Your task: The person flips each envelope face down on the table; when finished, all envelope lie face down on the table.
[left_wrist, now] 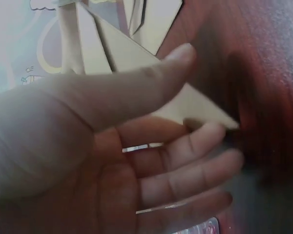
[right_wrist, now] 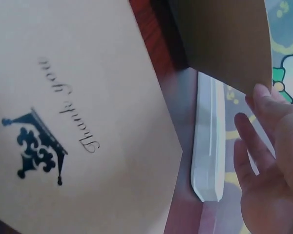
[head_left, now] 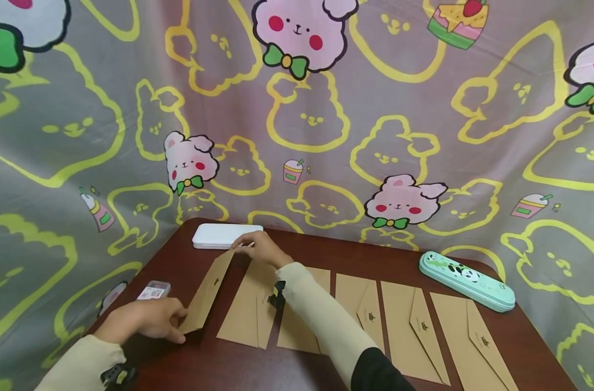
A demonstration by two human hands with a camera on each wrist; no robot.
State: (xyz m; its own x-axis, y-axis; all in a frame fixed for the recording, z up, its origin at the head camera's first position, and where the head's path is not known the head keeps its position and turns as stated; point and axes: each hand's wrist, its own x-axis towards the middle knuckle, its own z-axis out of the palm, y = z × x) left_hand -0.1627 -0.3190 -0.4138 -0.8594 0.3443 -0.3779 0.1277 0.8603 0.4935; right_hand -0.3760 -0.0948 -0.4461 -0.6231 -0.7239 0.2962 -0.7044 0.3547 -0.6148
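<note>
To the head view, and the action sat left of centre: a brown envelope (head_left: 208, 296) stood tilted above the table (head_left: 258, 374), its far corner pinched by the right hand (head_left: 259, 250), its near end just at the left hand (head_left: 150, 319). Right of it, five flat envelopes (head_left: 399, 320) ran in a row across the lower right of the frame, with a mint case (head_left: 465, 279) beyond them, a white case (head_left: 221, 235) behind the tilted paper, and a small clear box (head_left: 155, 288) at lower left. Over to the left wrist view, and that hand was wide, thumb well apart from loosely stretched fingers! The envelope slanted past behind the thumb; whether skin pressed paper, the picture could not tell. A light touch low on the edge looked wise, enough to guide without creasing. Then the right wrist view: at upper right, the fingertips nipped only the corner, narrow and neat, while a crown print (right_wrist: 36, 148) with "Thank you" showed at the left. Good handling seemed to call for both ends kept in line, the paper unbent, its edge clear of the neighbouring envelope.
</note>
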